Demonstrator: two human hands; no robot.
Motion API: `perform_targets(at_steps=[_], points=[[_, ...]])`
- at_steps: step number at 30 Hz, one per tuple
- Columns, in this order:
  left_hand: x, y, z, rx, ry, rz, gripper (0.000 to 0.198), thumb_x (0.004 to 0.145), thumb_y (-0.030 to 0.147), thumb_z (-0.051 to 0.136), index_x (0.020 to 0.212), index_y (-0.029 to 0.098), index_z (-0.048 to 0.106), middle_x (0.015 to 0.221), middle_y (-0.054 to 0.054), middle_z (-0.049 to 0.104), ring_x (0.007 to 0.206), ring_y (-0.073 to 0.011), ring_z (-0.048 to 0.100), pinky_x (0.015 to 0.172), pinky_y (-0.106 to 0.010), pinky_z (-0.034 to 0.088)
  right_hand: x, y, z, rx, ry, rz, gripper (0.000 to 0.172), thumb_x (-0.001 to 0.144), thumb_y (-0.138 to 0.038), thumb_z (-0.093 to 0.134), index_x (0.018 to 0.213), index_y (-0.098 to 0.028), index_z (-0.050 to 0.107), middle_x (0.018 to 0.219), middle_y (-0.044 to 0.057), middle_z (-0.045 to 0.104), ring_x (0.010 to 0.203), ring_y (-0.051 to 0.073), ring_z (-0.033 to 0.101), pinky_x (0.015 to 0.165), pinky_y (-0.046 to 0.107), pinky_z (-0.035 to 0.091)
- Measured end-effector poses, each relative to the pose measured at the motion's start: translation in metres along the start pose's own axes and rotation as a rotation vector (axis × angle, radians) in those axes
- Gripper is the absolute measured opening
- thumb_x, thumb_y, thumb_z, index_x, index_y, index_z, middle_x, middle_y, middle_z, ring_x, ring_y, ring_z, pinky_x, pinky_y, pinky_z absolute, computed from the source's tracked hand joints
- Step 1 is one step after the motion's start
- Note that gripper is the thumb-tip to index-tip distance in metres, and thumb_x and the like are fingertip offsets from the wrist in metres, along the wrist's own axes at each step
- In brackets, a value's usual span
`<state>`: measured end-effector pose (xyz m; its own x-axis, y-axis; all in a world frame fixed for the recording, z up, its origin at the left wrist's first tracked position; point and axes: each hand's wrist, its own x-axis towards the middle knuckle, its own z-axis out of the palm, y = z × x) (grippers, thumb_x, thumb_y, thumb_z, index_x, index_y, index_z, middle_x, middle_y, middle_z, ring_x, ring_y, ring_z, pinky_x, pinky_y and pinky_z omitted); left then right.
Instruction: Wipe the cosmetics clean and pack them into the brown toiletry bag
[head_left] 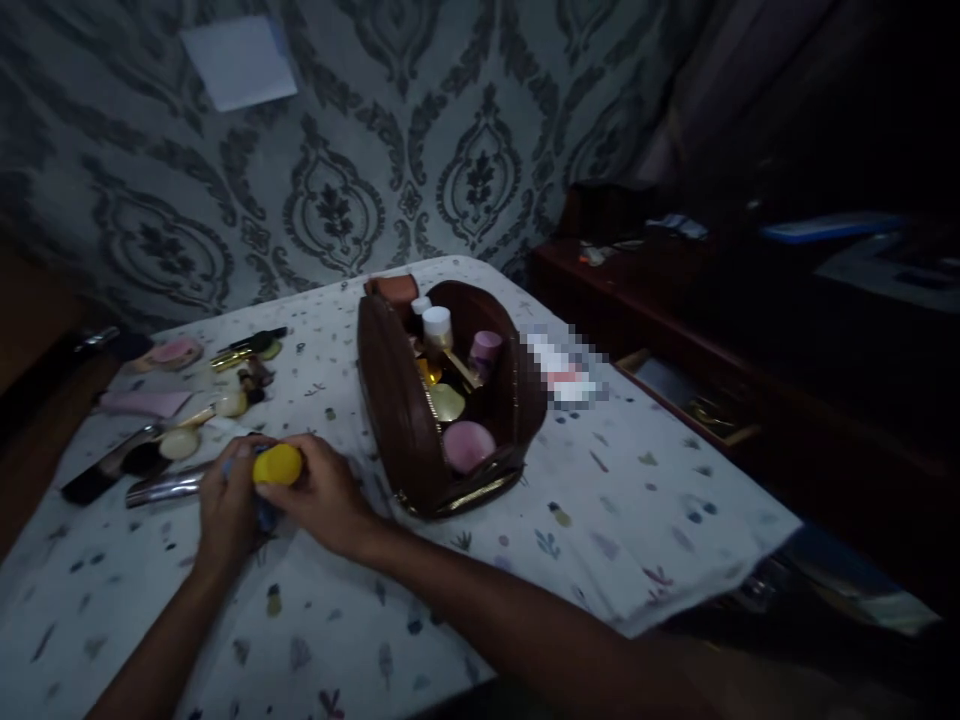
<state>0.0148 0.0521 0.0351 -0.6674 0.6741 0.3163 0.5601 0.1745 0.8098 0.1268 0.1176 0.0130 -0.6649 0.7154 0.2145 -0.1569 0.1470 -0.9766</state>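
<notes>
Close together over the table, my left hand (231, 500) and my right hand (326, 495) are both closed on a small container with a round yellow cap (277, 465). Bits of blue show between the left fingers; the rest of its body is hidden. The right fingers curl round the side of the cap. To the right of my hands stands a brown cosmetic bag (397, 400), unzipped. Inside it are a white-capped bottle (437, 325), a pink-lidded jar (469, 447), a pale yellow-green round item (447, 402) and a pink-purple container (486, 350).
Makeup brushes (180, 442), a silvery tube (169, 487), a pink tube (146, 402) and several small cosmetics lie at the table's left. A blurred-out packet (566, 370) sits right of the bag. A dark red cabinet (592, 290) with an open drawer (679, 395) adjoins the right edge.
</notes>
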Motion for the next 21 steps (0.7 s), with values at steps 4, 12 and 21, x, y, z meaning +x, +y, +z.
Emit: perform_targets(at_steps=[4, 12, 21], points=[[-0.005, -0.001, 0.002, -0.072, -0.037, -0.024, 0.04, 0.091, 0.055, 0.042, 0.088, 0.02, 0.061, 0.07, 0.0, 0.061, 0.066, -0.0175, 0.057, 0.06, -0.028, 0.047, 0.003, 0.005, 0.002, 0.297, -0.042, 0.214, 0.035, 0.075, -0.04, 0.074, 0.101, -0.02, 0.059, 0.081, -0.004, 0.063, 0.068, 0.012, 0.061, 0.061, 0.023, 0.05], [-0.01, -0.01, -0.005, 0.101, -0.129, 0.268, 0.033, 0.096, 0.044, 0.04, 0.1, 0.019, 0.061, 0.095, -0.006, 0.068, 0.09, -0.0224, 0.062, 0.084, -0.034, 0.048, 0.009, 0.003, 0.001, 0.486, -0.017, 0.497, 0.058, 0.065, -0.072, 0.07, 0.078, -0.016, 0.057, 0.053, -0.003, 0.058, 0.042, 0.01, 0.055, 0.043, 0.02, 0.04], [-0.011, -0.012, -0.01, 0.147, -0.222, 0.353, 0.037, 0.091, 0.046, 0.05, 0.113, 0.018, 0.06, 0.105, -0.011, 0.067, 0.099, -0.0257, 0.062, 0.09, -0.037, 0.047, 0.008, -0.003, -0.001, 0.399, -0.059, 0.503, 0.059, 0.069, -0.076, 0.064, 0.062, -0.019, 0.054, 0.041, -0.003, 0.05, 0.036, 0.01, 0.048, 0.038, 0.02, 0.033]])
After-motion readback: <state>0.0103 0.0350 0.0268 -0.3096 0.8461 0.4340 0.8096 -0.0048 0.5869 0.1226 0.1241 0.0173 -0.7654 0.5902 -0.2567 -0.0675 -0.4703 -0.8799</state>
